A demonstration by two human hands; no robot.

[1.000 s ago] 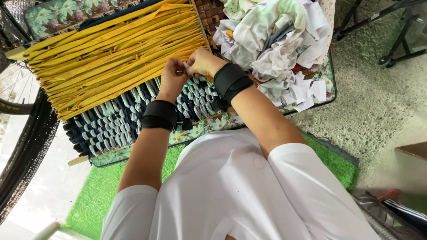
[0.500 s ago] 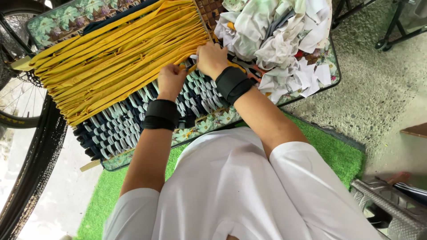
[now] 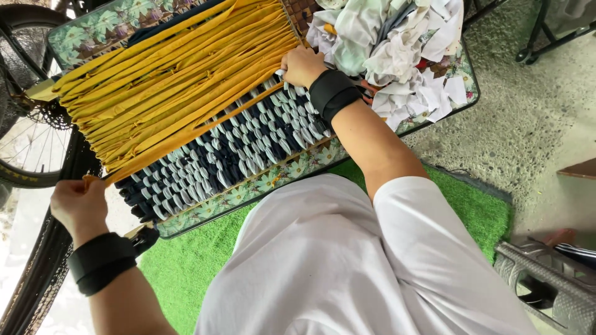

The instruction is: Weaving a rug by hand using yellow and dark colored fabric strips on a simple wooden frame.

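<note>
A: How are the hands placed?

B: The left hand (image 3: 79, 208) is closed on the end of a yellow strip (image 3: 186, 127) at the frame's left edge. The right hand (image 3: 302, 66) is closed at the strip's other end, where it meets the woven section (image 3: 230, 158); what the fingers pinch cannot be told.

A: Where is the strip located?

B: It is stretched across the loom (image 3: 261, 183), lowest of the yellow strips, just above the dark and white weave.

A: What is nearby?

B: A pile of rags (image 3: 397, 49) is heaped just right of the right hand. A bicycle wheel (image 3: 31, 142) is seen at the left, and green turf (image 3: 186, 267) lies below the loom.
</note>
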